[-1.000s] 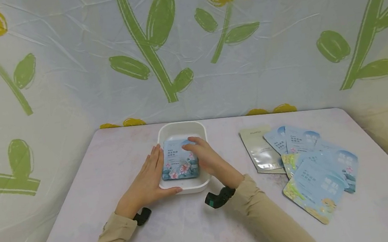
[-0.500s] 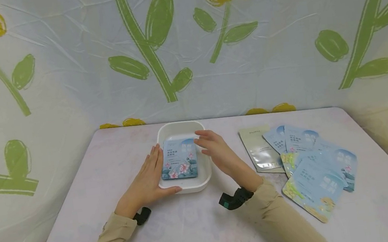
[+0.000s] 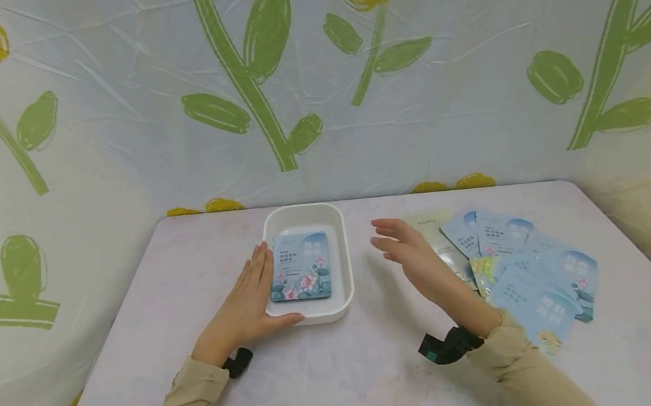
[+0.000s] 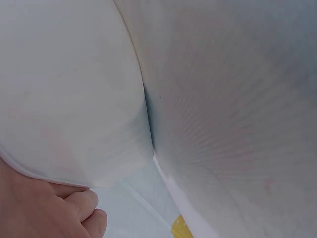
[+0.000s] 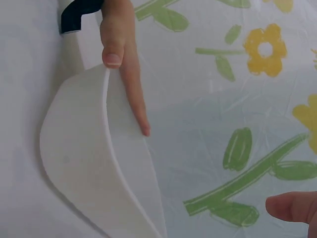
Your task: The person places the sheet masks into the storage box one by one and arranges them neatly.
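A white plastic tub (image 3: 344, 295) stands at the middle of the table, with a blue face mask sachet (image 3: 299, 267) printed with pink flowers lying flat in it. Against the tub's left wall rests my left hand (image 3: 241, 311), fingers straight along the rim and thumb stretched across the front edge. The right wrist view shows that thumb (image 5: 113, 57) touching the rim. My right hand (image 3: 421, 262) hovers right of the tub, fingers extended and holding nothing. Below it and to its right, several blue sachets (image 3: 533, 303) lie fanned out, partly hidden by the right forearm.
A silver-beige sachet (image 3: 450, 252) lies at the left of the loose pile, partly behind my right hand. The pale table (image 3: 335, 384) has its far edge just behind the tub. A flower-printed cloth (image 3: 161, 54) hangs at the back and sides.
My right hand has let go of the sachet in the tub and moved right, toward the loose sachets. My left hand stays against the tub.
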Demonstrator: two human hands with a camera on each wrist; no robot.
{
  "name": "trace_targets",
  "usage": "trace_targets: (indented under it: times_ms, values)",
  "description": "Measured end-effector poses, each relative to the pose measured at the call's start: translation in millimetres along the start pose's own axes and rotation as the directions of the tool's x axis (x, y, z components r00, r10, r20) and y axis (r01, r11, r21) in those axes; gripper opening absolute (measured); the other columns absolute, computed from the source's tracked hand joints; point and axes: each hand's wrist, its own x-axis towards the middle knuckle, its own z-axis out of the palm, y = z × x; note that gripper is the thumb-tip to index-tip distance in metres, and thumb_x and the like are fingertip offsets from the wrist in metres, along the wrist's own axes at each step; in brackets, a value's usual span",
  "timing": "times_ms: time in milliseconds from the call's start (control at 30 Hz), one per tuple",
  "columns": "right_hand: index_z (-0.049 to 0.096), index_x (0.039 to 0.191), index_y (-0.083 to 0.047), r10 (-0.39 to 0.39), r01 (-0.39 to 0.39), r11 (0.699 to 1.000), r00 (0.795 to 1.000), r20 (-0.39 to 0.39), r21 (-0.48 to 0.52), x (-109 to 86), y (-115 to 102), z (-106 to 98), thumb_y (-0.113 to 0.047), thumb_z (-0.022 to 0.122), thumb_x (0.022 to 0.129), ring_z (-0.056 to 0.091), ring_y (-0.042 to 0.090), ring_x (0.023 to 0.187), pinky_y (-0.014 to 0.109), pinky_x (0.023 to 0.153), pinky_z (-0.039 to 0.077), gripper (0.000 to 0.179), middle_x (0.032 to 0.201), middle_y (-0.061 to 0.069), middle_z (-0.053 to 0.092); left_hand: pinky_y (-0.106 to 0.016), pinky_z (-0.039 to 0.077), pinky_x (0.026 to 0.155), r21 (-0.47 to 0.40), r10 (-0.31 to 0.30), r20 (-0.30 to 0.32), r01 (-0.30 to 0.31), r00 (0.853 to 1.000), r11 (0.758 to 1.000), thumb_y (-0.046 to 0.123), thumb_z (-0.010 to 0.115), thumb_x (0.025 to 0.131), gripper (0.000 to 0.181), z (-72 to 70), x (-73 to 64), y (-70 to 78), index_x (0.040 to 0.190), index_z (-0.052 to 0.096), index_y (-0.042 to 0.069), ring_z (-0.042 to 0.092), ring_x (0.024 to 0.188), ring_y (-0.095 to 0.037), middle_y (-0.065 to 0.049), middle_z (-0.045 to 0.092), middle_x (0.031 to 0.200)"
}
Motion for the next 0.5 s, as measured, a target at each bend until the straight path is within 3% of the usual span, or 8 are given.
trace_targets:
  times_ms: [200, 500]
  values:
    - [0.029, 0.153, -0.009, 0.004, -0.006, 0.999, 1.0, -0.02, -0.052, -16.3, 5.6, -26.7, -0.032, 0.053, 0.103, 0.029, 0.037, 0.142, 0.059, 0.117, 0.022, 0.06, 0.159, 0.012, 0.026, -0.043, 0.006, 0.123, 0.002, 0.002, -0.003, -0.002, 1.0, 1.0, 0.088, 0.049, 0.075, 0.132, 2.3, 0.2, -1.0, 0.157, -0.002, -0.001, -0.009, 0.152, -0.025, -0.014, -0.011, 0.165]
    - [0.018, 0.156, -0.003, -0.018, 0.004, 0.987, 0.996, -0.084, -0.158, -33.2, 21.4, -72.4, -0.036, 0.052, 0.103, 0.02, 0.042, 0.145, 0.066, 0.114, 0.02, 0.071, 0.16, 0.021, 0.017, -0.044, 0.006, 0.123, -0.001, 0.0, 0.0, 0.0, 1.0, 1.0, 0.088, 0.048, 0.076, 0.131, 2.2, -0.2, -1.0, 0.157, -0.002, -0.001, -0.009, 0.152, -0.025, -0.014, -0.011, 0.165]
